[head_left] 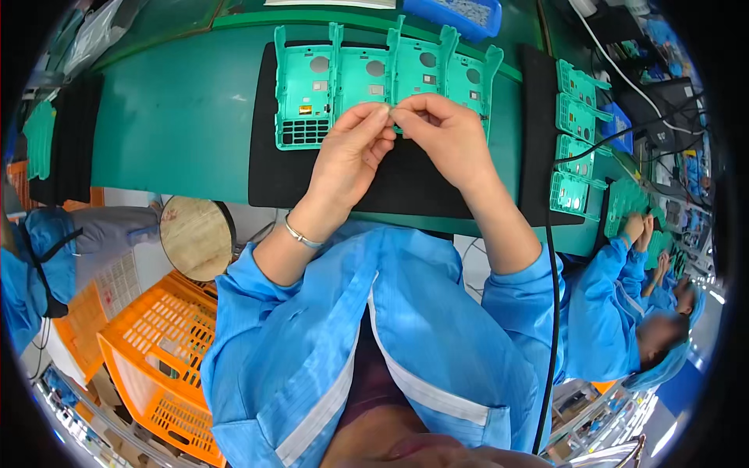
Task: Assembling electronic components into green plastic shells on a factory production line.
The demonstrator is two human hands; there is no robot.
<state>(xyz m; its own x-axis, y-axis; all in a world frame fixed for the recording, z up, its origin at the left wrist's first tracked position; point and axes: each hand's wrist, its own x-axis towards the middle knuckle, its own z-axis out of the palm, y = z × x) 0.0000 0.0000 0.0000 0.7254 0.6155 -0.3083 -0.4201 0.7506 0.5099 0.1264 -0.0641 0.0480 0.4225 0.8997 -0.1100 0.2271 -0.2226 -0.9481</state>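
My left hand and my right hand meet fingertip to fingertip above the work mat. Each is closed in a pinch of thumb and forefinger. Between the tips is a tiny piece, too small to name. Just behind my hands stands a row of joined green plastic housings, with upright arms along the far side, round openings and small square patches. The leftmost has a grid of slots and a yellowish patch. My hands cover part of the middle housings. Under them lies a black mat.
The green table stretches left. A blue bin of small pale parts stands at the back. Right are more green housings and a dangling black cable. Orange crates and a round stool stand lower left. Co-workers sit right.
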